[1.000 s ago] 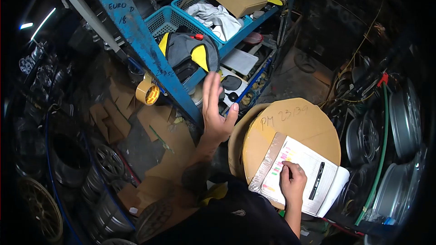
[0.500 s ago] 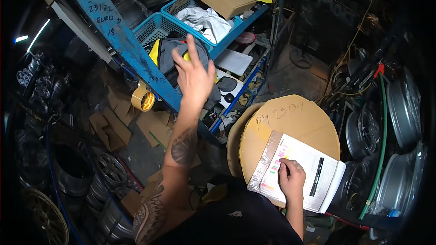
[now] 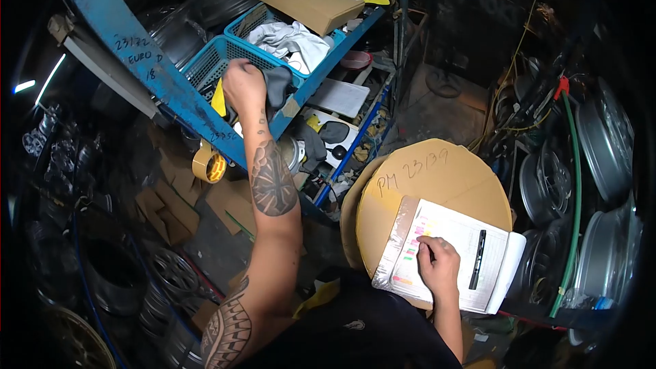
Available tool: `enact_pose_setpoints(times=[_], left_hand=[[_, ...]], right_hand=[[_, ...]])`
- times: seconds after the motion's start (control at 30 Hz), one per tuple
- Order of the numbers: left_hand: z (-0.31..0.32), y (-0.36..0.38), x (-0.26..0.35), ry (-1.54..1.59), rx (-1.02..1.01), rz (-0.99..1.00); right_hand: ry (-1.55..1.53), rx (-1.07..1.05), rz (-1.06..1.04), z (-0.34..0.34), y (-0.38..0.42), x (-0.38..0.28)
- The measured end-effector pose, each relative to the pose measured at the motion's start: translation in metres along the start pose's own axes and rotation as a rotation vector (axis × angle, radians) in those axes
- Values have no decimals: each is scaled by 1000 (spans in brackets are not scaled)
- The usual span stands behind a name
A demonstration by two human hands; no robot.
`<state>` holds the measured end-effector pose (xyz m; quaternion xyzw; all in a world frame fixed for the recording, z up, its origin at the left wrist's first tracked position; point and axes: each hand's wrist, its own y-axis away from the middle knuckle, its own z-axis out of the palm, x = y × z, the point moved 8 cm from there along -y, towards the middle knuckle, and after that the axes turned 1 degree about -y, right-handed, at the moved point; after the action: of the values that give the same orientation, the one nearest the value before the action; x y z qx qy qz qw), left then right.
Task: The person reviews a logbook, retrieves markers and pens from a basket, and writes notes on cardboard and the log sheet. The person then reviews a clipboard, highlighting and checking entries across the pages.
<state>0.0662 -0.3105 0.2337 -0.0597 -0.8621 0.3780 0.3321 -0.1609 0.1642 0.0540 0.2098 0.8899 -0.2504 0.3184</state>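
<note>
I see a round cardboard (image 3: 437,184) with my list (image 3: 447,256) on it. My right hand (image 3: 437,266) presses flat on the list, gripping nothing. My left hand (image 3: 244,85) grabs the grey bag (image 3: 277,85) in the blue basket (image 3: 205,65); it is not out yet.

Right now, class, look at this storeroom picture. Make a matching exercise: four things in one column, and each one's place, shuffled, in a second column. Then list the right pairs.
Things:
1. left hand
2. right hand
3. black marker
4. tape roll

Places:
A. hanging at the blue shelf post
B. in the blue basket, on grey cloth
C. lying on the paper sheet, untouched
D. pressed on the paper's left part

Pairs: 1-B, 2-D, 3-C, 4-A
</note>
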Motion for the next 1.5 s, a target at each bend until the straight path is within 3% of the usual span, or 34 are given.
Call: enact_pose_setpoints(times=[0.07,0.17,0.27,0.4,0.43,0.47,0.53,0.67,0.73,1.07,1.1,1.2,1.3,1.4,1.47,1.5], left_hand=[[-23,-5,17,87,212,82],[-38,-12,33,243,266,111],[-37,-14,38,78,447,238],[16,-4,15,-234,-30,0],[32,4,4,-269,-309,-41],[36,15,3,-275,-413,-23],[25,42,12,-342,-258,142],[-14,66,12,-367,-178,108],[-8,63,-2,-275,-290,57],[-29,60,9,-7,92,76],[-24,63,6,-30,52,46],[-45,71,22,-120,201,178],[-76,92,49,410,105,368],[-96,157,34,391,40,787],[-114,173,14,248,178,781],[-115,177,-6,192,314,657]], right_hand=[[6,-11,10,0,-1,0],[-24,2,-8,-1,-3,-1],[-11,-9,25,0,-2,2],[-25,-10,33,0,-3,1],[-20,-12,30,0,-3,0],[-14,-10,27,0,-4,1],[-24,-6,23,-1,-4,1],[-9,18,-4,-1,-4,1],[-10,5,0,0,-5,0],[-12,-9,30,1,-7,-2],[-5,-10,26,2,-8,-2],[30,-75,59,4,-10,-5],[117,-210,83,1,-16,-22],[261,-411,84,6,-18,-32],[377,-532,37,9,-27,-48],[352,-583,-14,11,-35,-63]])
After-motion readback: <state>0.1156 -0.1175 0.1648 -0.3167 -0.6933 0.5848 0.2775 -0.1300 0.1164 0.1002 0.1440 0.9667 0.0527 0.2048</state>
